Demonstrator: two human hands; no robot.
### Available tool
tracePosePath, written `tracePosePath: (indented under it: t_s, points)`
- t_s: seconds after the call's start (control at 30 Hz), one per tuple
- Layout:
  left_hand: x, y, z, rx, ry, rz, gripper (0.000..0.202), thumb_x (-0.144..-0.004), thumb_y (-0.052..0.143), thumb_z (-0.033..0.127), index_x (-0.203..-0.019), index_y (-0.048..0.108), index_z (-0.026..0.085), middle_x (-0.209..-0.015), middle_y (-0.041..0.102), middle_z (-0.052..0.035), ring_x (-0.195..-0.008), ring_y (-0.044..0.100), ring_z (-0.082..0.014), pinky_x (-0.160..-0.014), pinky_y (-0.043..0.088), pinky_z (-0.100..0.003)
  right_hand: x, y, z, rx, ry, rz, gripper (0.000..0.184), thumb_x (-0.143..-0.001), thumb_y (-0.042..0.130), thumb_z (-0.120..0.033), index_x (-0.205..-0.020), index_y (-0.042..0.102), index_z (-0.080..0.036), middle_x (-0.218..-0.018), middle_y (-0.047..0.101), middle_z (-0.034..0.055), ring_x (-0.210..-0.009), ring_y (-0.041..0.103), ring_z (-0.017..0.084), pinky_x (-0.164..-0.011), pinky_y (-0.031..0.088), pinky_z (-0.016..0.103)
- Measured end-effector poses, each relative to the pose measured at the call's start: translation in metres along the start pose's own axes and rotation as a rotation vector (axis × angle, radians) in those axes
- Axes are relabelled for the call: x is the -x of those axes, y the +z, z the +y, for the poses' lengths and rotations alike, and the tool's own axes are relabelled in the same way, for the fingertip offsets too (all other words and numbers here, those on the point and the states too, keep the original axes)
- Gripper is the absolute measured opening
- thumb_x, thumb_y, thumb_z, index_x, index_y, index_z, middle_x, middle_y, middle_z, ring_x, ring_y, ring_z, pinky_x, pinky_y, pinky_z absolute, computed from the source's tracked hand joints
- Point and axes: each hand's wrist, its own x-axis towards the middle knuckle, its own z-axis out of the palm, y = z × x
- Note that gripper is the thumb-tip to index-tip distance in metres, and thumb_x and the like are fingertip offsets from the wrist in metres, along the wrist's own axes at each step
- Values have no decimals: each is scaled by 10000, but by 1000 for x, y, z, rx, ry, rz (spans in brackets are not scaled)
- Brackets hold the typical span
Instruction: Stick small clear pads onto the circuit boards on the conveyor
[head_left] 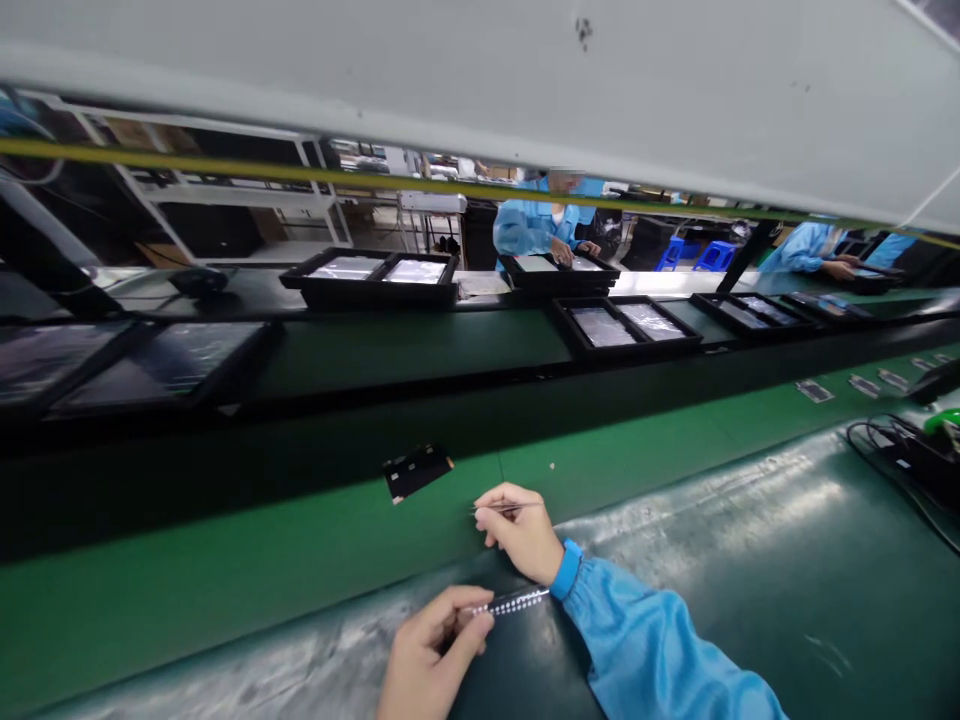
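My right hand (517, 530) is closed in a pinch on thin metal tweezers (510, 508), held just above the green belt (225, 570). Its sleeve is blue with a blue wristband. My left hand (431, 650) is closed on one end of a narrow strip of small parts (514, 602) that lies on the dark mat (750, 580). A small black flat part (417, 470) lies on the belt a little beyond and left of my right hand.
Black trays (375, 275) holding flat panels stand on the far side of the line, with more trays (626, 325) to the right. People in blue coats work opposite. Small parts (814, 390) ride the belt at right. Cables and a black device (911, 455) sit at the right edge.
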Motion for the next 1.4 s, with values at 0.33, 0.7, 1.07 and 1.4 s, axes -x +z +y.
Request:
tracePosePath:
  t_s: [0.33, 0.7, 1.07, 1.4]
  points:
    - [0, 0, 2, 0, -20, -4, 290, -806, 707, 442, -844, 764, 161, -536, 650, -11, -502, 619, -166, -511, 495, -229, 1, -3, 3, 45, -36, -19, 270, -824, 702, -434, -816, 673, -166, -648, 650, -5, -474, 557, 92, -445, 404, 196]
    - [3, 3, 16, 40, -63, -25, 175, -800, 683, 301, -838, 763, 150, -563, 654, -10, -520, 609, -152, -533, 479, -227, 7, -6, -2, 11, -46, -40, 363, -879, 643, -536, -883, 678, -174, -683, 672, 11, -481, 574, 98, -426, 384, 196]
    - [8, 7, 19, 150, -59, -35, 163, -819, 664, 269, -857, 754, 139, -615, 642, -14, -565, 574, -140, -556, 471, -230, -49, -35, -10, 529, -439, -126, 200, -933, 632, -392, -1003, 633, -204, -1002, 740, 100, -886, 709, 233, -790, 545, 367]
    - [3, 5, 13, 118, -38, -40, 154, -803, 678, 257, -874, 762, 150, -600, 654, 0, -555, 618, -150, -561, 481, -237, -91, -44, -13, 1119, -551, -378, 173, -831, 762, -188, -897, 602, -202, -1226, 694, 111, -1090, 595, 265, -968, 446, 382]
